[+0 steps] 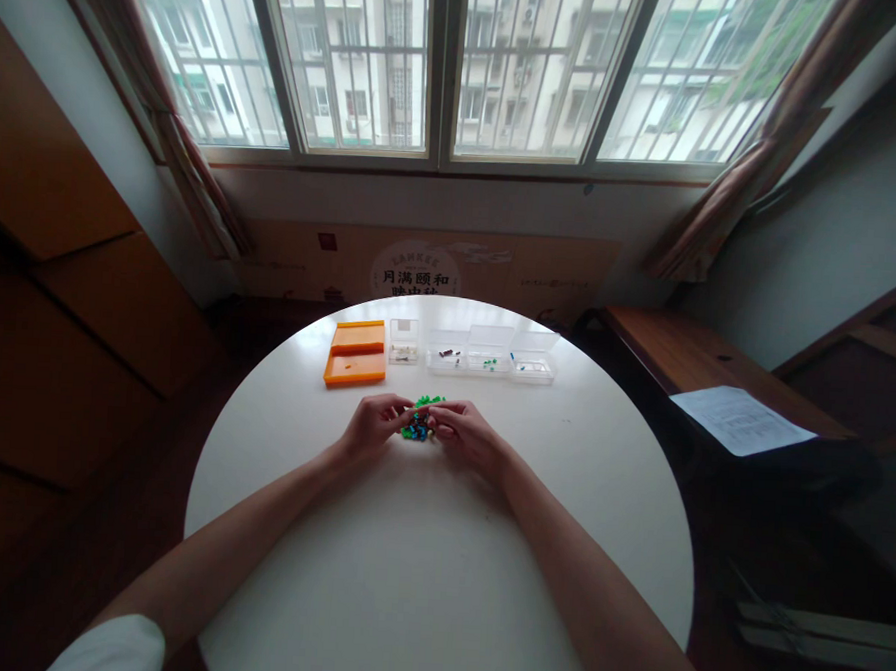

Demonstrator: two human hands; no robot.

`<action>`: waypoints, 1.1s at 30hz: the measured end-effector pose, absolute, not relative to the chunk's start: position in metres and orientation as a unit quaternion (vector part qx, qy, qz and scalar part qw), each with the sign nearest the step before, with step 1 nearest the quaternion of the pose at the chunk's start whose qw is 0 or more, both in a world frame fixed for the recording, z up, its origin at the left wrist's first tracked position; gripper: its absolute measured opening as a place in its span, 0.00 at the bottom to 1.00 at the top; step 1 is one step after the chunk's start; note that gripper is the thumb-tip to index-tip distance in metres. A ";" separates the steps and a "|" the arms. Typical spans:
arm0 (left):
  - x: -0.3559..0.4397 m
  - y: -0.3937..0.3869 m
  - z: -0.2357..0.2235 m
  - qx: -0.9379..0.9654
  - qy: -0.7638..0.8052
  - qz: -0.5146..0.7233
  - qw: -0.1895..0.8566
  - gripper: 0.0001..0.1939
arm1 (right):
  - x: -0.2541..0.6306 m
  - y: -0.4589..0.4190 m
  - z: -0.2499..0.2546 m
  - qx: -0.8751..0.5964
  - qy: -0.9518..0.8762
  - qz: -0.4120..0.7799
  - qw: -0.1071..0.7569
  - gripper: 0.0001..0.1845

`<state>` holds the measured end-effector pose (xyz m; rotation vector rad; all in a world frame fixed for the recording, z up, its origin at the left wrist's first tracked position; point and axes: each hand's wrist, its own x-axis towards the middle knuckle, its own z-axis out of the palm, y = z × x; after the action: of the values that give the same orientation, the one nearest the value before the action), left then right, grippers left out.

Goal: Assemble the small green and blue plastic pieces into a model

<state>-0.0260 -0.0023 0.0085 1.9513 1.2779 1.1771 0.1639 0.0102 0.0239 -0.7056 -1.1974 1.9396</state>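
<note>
Over the white round table, my left hand [370, 425] and my right hand [471, 435] meet at a small model of building bricks [416, 432]. Green pieces show along its far side, with blue and dark ones toward me. From the left, the fingers of my left hand close on its edge. My right hand has its fingers curled in a pinch at the opposite side, touching the model. The fingers cover part of it, and whether a loose piece sits in the right fingertips is too small to tell.
Beyond my hands stands an open orange case [354, 381] with a tiny piece in it. To its right are a small clear box [404, 327] and several open clear compartments [493, 336] holding dark and green pieces. A printed paper [740, 421] lies on the wooden bench [643, 341].
</note>
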 end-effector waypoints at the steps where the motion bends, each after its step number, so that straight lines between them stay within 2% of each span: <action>1: -0.026 -0.002 0.008 0.721 0.471 0.436 0.261 0.16 | 0.164 0.010 0.024 -0.277 -0.467 0.754 0.371 0.18; 33: -0.025 -0.004 0.013 0.721 0.466 0.441 0.260 0.15 | 0.165 0.013 0.019 -0.262 -0.468 0.761 0.364 0.16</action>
<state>-0.0246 -0.0039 0.0126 1.9541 1.2630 1.1940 0.1650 0.0129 0.0189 -0.6738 -1.2042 1.9589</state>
